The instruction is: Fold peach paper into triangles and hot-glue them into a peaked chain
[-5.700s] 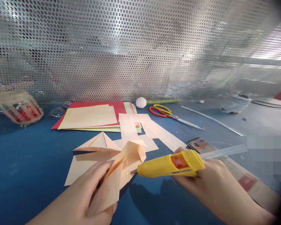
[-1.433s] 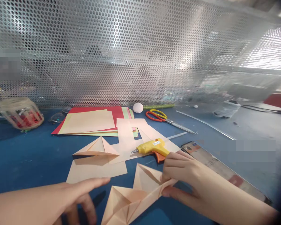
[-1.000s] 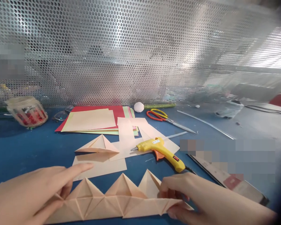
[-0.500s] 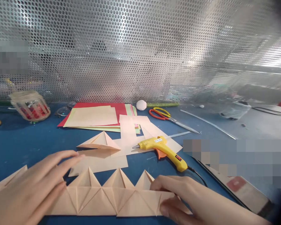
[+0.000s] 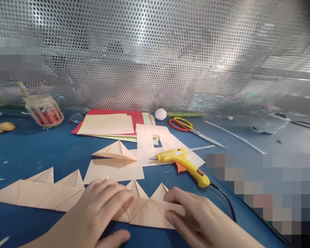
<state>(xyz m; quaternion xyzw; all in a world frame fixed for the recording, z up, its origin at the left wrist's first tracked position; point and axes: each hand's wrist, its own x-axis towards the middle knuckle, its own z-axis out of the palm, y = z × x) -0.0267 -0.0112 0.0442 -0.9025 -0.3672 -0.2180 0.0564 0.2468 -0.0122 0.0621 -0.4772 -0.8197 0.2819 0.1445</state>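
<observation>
A long peach paper strip [image 5: 155, 212], folded into a row of pointed triangles, lies along the front of the blue table. My left hand [image 5: 100, 203] rests across its middle, fingers stretched flat over the folds and thumb apart near the lower edge. At the strip's right end my right hand [image 5: 193, 210] pinches the paper between thumb and fingers, hiding that end. Beyond the hands, a loose folded paper triangle [image 5: 115, 150] sits by a flat peach sheet [image 5: 113, 172]. A yellow glue gun [image 5: 181, 162] lies on more peach paper pieces, its nozzle pointing left.
Red-and-yellow-handled scissors [image 5: 193, 130], a stack of coloured paper [image 5: 105, 124] and a white ball [image 5: 160, 114] lie farther back. A jar with red bits [image 5: 46, 112] stands at left. The glue gun's black cord [image 5: 227, 199] runs past my right hand. Perforated metal [image 5: 144, 62] closes the back.
My left hand has slid rightward along the strip to its middle, uncovering the left triangles. My right hand still grips the right end. The view has shifted slightly left.
</observation>
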